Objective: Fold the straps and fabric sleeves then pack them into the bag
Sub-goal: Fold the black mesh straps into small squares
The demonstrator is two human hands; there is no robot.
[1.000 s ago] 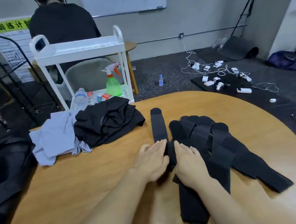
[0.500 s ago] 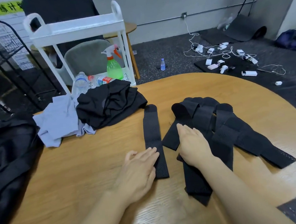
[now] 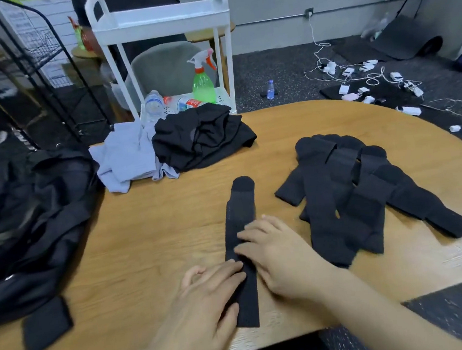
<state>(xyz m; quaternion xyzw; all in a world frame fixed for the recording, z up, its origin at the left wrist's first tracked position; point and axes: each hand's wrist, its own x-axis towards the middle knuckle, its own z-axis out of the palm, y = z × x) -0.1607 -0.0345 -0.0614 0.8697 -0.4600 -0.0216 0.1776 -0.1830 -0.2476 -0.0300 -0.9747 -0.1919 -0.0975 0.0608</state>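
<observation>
One black strap (image 3: 240,230), laid lengthwise on the wooden table (image 3: 150,225) near its front edge; left hand (image 3: 205,298) and right hand (image 3: 276,252) flat on it, fingers straight, gripping nothing. Heap of further black straps (image 3: 350,200) just right of it, apart. Black bag (image 3: 31,222) at table's left edge, folded black piece (image 3: 45,325) beside it; black fabric (image 3: 201,138) and grey fabric (image 3: 126,156) bundled at far side.

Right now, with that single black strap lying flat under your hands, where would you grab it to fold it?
Probably at the far rounded end of the single strap, pinched from above and drawn back toward me. It lies straight and flat on the table, that end is bare, and my left hand and right hand already press the near half, anchoring it.
</observation>
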